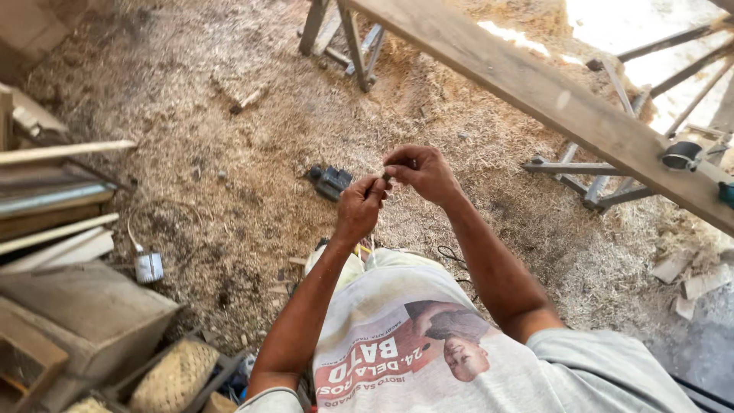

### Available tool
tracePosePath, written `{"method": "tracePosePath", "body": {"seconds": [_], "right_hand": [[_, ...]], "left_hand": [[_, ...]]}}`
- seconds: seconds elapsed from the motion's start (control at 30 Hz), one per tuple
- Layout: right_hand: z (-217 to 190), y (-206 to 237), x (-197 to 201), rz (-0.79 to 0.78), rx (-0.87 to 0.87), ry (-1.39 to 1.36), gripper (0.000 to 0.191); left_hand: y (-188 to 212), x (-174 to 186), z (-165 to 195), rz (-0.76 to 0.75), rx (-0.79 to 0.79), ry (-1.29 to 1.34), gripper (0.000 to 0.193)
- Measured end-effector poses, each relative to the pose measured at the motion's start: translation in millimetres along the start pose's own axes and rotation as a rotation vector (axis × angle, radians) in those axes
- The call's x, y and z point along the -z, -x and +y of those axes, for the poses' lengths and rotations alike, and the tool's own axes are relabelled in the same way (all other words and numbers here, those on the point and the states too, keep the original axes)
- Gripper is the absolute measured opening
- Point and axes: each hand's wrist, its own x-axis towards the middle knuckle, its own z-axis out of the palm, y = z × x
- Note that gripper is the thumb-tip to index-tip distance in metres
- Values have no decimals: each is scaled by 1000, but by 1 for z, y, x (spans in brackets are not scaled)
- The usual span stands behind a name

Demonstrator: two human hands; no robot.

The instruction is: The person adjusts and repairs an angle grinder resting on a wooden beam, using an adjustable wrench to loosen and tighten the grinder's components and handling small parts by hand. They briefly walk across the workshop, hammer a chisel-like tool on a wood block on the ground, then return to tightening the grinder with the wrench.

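A person looks down at their own two bare hands, raised together in front of the chest over a floor thick with sawdust and wood shavings.

The left hand (359, 208) is curled into a loose fist with thumb and forefinger pinched shut on a small dark object (380, 180), thin and short. It may be a screw, a bit or a pencil stub; it is too small to tell. The right hand (420, 172) sits just beside it at 2 o'clock, with fingertips bent down and closed on the upper end of the same small piece. So both hands pinch it narrowly, and it lies between them, nearly hidden by the fingers.

As for progress, the piece is picked up and under the fingers of both hands, but it is joined to nothing visible. By the look of it, the work on it is at an early or middle stage.

On the floor beyond the hands, at 11 o'clock from them, lies a dark power tool (330, 182), untouched. A long wooden plank (535, 88) runs across from 12 o'clock down to 3 o'clock, resting on metal trestles (589, 183). A small roll of tape (682, 155) sits on the plank at its far right. Stacked boards (53, 222) lie at 9 o'clock, with a small white bottle (148, 266) near them.
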Motion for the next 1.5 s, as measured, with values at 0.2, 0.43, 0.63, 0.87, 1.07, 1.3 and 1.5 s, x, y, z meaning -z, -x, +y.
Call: {"method": "tracePosePath", "body": {"seconds": [0.2, 0.43, 0.63, 0.87, 1.07, 1.3, 1.5], "right_hand": [[-2, -7, 30, 211, -37, 37, 14], [-6, -41, 28, 350, -140, 100, 15], [-22, -114, -12, 476, -135, 293, 16], [-54, -265, -127, 571, 257, 445, 19], [-84, -398, -205, 291, 341, 548, 16], [-91, -485, -264, -41, 250, 921, 22], [-93, -556, -316, -135, 499, 1006, 14]], "left_hand": [[-62, -3, 19, -214, -36, -104, 22], [-126, 18, 20, -349, -79, -193, 18], [-199, 84, 23, -440, -442, -322, 16], [-299, 247, 28, -591, 65, -280, 28], [-337, 384, 24, -224, -445, -452, 25], [-357, 469, 24, -83, -494, -820, 8], [-374, 531, 24, 60, -350, -843, 9]]}}
